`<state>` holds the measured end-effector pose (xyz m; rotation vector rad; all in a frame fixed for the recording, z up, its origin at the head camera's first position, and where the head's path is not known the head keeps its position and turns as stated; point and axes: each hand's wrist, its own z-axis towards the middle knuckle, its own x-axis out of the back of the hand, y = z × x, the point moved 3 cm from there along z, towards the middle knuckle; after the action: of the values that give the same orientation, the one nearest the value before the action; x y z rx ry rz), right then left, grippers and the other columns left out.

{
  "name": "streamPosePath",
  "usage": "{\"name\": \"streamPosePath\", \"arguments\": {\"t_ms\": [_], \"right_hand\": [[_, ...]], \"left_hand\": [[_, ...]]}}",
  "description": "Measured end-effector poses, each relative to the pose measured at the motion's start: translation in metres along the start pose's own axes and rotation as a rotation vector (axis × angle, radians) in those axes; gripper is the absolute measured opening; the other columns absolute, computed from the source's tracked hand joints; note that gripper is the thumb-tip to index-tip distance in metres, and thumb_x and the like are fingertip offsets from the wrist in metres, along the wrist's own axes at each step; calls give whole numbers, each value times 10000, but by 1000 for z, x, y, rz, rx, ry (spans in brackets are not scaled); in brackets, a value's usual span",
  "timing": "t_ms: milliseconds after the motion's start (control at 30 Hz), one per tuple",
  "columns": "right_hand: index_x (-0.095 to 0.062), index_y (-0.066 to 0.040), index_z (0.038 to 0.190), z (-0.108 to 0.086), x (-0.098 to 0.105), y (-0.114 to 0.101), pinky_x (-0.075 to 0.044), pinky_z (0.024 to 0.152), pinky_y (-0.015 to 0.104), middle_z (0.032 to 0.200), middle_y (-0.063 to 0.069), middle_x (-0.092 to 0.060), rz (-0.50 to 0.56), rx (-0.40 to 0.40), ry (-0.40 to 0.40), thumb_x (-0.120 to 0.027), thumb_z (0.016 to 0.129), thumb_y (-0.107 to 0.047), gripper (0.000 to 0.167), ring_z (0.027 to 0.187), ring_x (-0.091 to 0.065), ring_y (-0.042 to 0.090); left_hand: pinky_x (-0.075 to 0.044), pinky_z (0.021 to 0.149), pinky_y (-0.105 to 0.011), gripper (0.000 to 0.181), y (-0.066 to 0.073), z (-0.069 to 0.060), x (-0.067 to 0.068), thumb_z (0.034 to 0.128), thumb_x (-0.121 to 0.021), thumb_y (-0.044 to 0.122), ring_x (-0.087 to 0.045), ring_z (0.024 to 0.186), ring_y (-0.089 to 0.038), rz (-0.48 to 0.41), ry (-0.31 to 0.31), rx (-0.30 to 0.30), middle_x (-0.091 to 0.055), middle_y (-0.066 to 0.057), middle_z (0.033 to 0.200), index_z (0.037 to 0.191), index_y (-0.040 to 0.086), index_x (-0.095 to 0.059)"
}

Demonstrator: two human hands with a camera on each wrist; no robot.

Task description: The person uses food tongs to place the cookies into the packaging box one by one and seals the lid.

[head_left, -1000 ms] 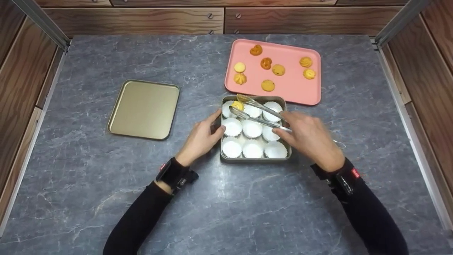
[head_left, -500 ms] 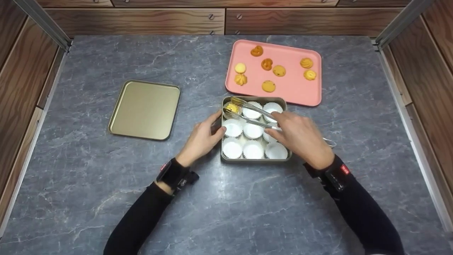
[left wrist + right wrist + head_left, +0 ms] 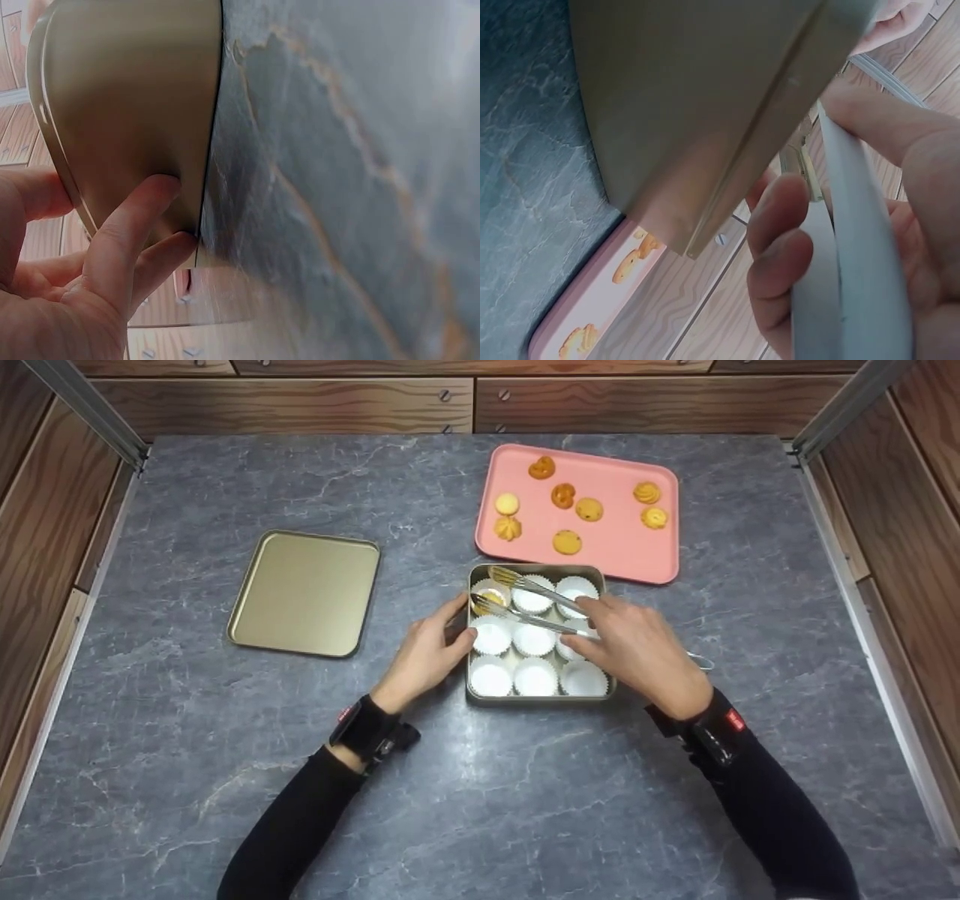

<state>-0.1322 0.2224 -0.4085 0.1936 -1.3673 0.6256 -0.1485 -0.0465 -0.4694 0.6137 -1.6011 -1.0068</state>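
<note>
My right hand (image 3: 641,649) holds metal tongs (image 3: 551,595) over a metal tin (image 3: 540,699). The tongs' tips stand apart above the tin's far-left corner. Below them a yellow cookie (image 3: 493,598), partly hidden by one arm of the tongs, lies in a white paper cup. More paper cups (image 3: 535,679) sit in rows inside the tin, with nothing in them. In the right wrist view, fingers curl round the pale tongs handle (image 3: 866,247). My left hand (image 3: 427,656) touches the tin's left side; the left wrist view shows its fingers (image 3: 120,240) pressing the outer wall.
Behind the tin lies a pink tray (image 3: 630,559) with several cookies (image 3: 567,541) on it, some round, some swirled, some pretzel-shaped. A flat gold lid (image 3: 304,592) lies on the grey marbled table (image 3: 480,810) at the left. Wood-patterned panels (image 3: 285,405) border the table.
The tongs have moved left and lowered, and their tips have spread. The yellow cookie between them has come down into the far-left paper cup. My left hand stays by the tin.
</note>
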Motion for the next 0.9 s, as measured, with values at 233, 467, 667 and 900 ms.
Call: {"name": "streamPosePath", "arguments": {"t_ms": [233, 467, 667, 900], "right_hand": [[-670, 17, 1253, -9, 9, 10, -580, 600, 416, 914, 131, -725, 101, -16, 46, -805, 916, -259, 456, 743, -680, 267], [-672, -43, 1294, -14, 23, 33, -571, 623, 471, 953, 153, -736, 136, -152, 149, -792, 908, -245, 452, 746, -671, 308], [-652, -26, 1332, -15, 33, 58, -545, 743, 583, 1102, 219, -735, 148, -241, 219, -789, 935, -277, 490, 886, -690, 412], [-614, -81, 1403, -14, 23, 87, -522, 784, 614, 1191, 213, -705, 116, -316, 167, -780, 943, -297, 535, 956, -667, 400]], "left_hand": [[-399, 1176, -431, 622, 0, 0, 0, 1008, -638, 208, -623, 1219, -290, 2, 17, -5, -470, -175, 1558, 1567, 46, -420], [-359, 1203, -432, 623, 1, 0, 0, 1011, -639, 211, -507, 1396, -303, 10, 13, -3, -453, -159, 1573, 1573, 62, -415], [-340, 1213, -435, 623, 1, 0, 0, 1012, -637, 211, -447, 1441, -321, 19, 14, -10, -454, -157, 1575, 1573, 57, -415], [-339, 1213, -450, 628, 1, -1, -1, 1014, -636, 198, -441, 1443, -344, 16, 10, -15, -442, -184, 1576, 1575, 42, -401]]}}
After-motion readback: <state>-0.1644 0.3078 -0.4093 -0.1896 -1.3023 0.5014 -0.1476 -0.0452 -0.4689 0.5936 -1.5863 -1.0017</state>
